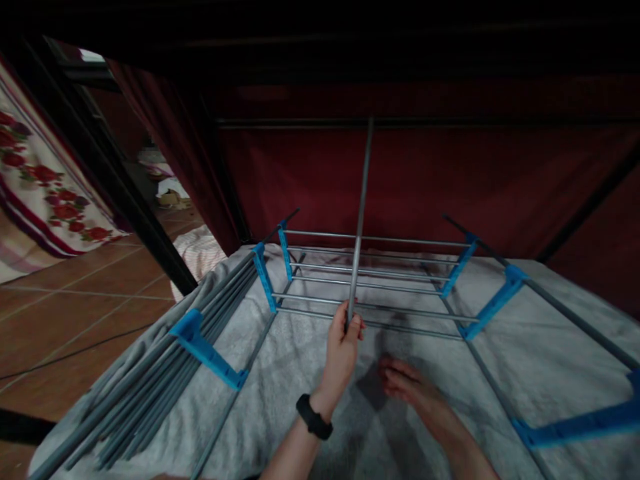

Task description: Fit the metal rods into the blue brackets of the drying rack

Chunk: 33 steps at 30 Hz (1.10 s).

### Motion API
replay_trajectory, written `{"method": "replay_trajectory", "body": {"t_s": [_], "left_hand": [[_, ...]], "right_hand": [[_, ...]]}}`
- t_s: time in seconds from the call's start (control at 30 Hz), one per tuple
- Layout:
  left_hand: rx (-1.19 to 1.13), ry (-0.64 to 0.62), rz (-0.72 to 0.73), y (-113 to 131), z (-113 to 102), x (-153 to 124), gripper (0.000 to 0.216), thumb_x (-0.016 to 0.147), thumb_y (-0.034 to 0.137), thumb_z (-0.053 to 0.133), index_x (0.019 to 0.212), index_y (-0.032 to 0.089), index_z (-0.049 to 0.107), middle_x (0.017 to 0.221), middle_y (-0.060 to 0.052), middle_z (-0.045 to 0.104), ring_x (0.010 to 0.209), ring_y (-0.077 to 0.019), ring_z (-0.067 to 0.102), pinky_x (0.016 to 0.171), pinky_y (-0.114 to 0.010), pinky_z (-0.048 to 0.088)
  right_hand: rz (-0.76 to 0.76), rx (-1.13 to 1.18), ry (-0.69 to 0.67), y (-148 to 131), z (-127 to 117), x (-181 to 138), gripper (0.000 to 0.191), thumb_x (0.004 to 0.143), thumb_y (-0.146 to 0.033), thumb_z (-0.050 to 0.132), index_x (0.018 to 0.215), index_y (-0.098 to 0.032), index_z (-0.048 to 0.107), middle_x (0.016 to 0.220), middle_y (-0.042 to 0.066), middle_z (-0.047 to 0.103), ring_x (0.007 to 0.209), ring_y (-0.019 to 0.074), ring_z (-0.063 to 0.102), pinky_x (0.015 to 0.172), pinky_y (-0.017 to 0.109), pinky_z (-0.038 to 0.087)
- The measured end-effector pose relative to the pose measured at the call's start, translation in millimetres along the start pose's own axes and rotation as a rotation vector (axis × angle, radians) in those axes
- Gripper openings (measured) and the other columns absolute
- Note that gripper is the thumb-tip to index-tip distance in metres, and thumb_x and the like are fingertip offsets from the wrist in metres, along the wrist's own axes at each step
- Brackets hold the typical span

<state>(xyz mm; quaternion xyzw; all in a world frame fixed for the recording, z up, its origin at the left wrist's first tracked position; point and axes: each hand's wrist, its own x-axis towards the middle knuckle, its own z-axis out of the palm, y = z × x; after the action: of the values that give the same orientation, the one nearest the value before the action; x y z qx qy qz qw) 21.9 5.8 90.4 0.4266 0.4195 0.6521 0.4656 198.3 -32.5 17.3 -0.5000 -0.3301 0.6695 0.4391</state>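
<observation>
My left hand (344, 348), a black band on its wrist, is closed round the lower end of a long grey metal rod (361, 220). The rod stands nearly upright and reaches up to a horizontal bar near the dark red fabric. My right hand (407, 385) rests low on the grey cloth (310, 393), fingers loosely curled toward the left hand, and seems to hold nothing. Just beyond both hands lies a rack of grey rods (370, 277) joined by blue plastic connectors (265, 277).
A bundle of loose grey rods (150, 393) with a blue connector (207, 350) lies along the cloth's left edge. More blue connectors and rods run along the right (493, 303). Dark red fabric walls (450, 180) stand behind. Tiled floor (75, 300) and floral cloth (40, 180) lie left.
</observation>
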Motion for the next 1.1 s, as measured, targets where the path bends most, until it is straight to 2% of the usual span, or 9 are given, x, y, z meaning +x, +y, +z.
{"method": "replay_trajectory", "body": {"t_s": [0.07, 0.17, 0.3, 0.4, 0.53, 0.73, 0.93, 1.1], "left_hand": [[0.065, 0.031, 0.034, 3, -8, 6, 0.042, 0.085, 0.045, 0.075, 0.121, 0.025, 0.067, 0.076, 0.000, 0.061, 0.065, -0.0161, 0.051, 0.065, -0.029, 0.043], [0.187, 0.075, 0.098, 4, -18, 14, 0.029, 0.084, 0.045, 0.074, 0.103, 0.023, 0.073, 0.069, 0.001, 0.059, 0.064, -0.0167, 0.051, 0.064, -0.028, 0.041], [0.340, 0.053, 0.138, -1, -30, 22, 0.023, 0.086, 0.045, 0.070, 0.087, 0.022, 0.075, 0.068, 0.000, 0.061, 0.066, -0.0176, 0.053, 0.064, -0.027, 0.042], [0.427, 0.024, 0.144, -7, -41, 27, 0.018, 0.080, 0.040, 0.076, 0.085, 0.023, 0.075, 0.074, -0.002, 0.068, 0.070, -0.0189, 0.057, 0.067, -0.026, 0.044], [0.491, -0.062, 0.146, -11, -53, 35, 0.019, 0.073, 0.040, 0.080, 0.085, 0.026, 0.076, 0.078, -0.002, 0.070, 0.073, -0.0214, 0.060, 0.069, -0.028, 0.046], [0.609, -0.105, 0.144, -9, -73, 47, 0.025, 0.065, 0.046, 0.081, 0.081, 0.027, 0.077, 0.082, -0.005, 0.073, 0.078, -0.0263, 0.062, 0.074, -0.032, 0.048], [0.726, -0.180, 0.181, -10, -91, 56, 0.029, 0.063, 0.051, 0.078, 0.079, 0.028, 0.077, 0.081, -0.006, 0.076, 0.081, -0.0283, 0.067, 0.081, -0.035, 0.050], [0.766, -0.252, 0.134, -8, -110, 66, 0.030, 0.063, 0.052, 0.075, 0.079, 0.026, 0.075, 0.075, -0.004, 0.074, 0.071, -0.0253, 0.066, 0.066, -0.031, 0.049]], "right_hand": [[-0.025, 0.010, 0.079, -9, -9, 4, 0.041, 0.063, -0.041, 0.089, 0.097, -0.021, 0.078, 0.098, 0.012, 0.078, 0.089, 0.0245, 0.074, 0.082, 0.038, 0.060], [-0.088, 0.043, 0.152, -20, -23, 8, 0.045, 0.061, -0.040, 0.091, 0.098, -0.019, 0.078, 0.097, 0.011, 0.079, 0.091, 0.0248, 0.074, 0.083, 0.037, 0.060], [-0.108, 0.133, 0.215, -28, -35, 12, 0.046, 0.058, -0.035, 0.093, 0.097, -0.018, 0.077, 0.096, 0.011, 0.079, 0.086, 0.0225, 0.074, 0.079, 0.034, 0.060], [-0.131, 0.197, 0.250, -35, -40, 13, 0.043, 0.058, -0.031, 0.092, 0.095, -0.017, 0.077, 0.096, 0.012, 0.079, 0.082, 0.0208, 0.074, 0.077, 0.032, 0.059], [-0.237, 0.246, 0.348, -46, -43, 11, 0.035, 0.058, -0.027, 0.088, 0.089, -0.019, 0.076, 0.089, 0.008, 0.079, 0.079, 0.0184, 0.072, 0.073, 0.029, 0.058], [-0.376, 0.273, 0.435, -58, -53, 11, 0.036, 0.058, -0.036, 0.087, 0.087, -0.019, 0.075, 0.085, 0.005, 0.078, 0.073, 0.0161, 0.068, 0.071, 0.028, 0.057], [-0.442, 0.327, 0.491, -64, -62, 10, 0.040, 0.061, -0.038, 0.088, 0.093, -0.018, 0.074, 0.088, 0.005, 0.078, 0.073, 0.0142, 0.068, 0.071, 0.026, 0.056], [-0.455, 0.361, 0.512, -70, -68, 7, 0.037, 0.062, -0.034, 0.087, 0.093, -0.019, 0.074, 0.090, 0.005, 0.078, 0.074, 0.0144, 0.070, 0.072, 0.026, 0.058]]}}
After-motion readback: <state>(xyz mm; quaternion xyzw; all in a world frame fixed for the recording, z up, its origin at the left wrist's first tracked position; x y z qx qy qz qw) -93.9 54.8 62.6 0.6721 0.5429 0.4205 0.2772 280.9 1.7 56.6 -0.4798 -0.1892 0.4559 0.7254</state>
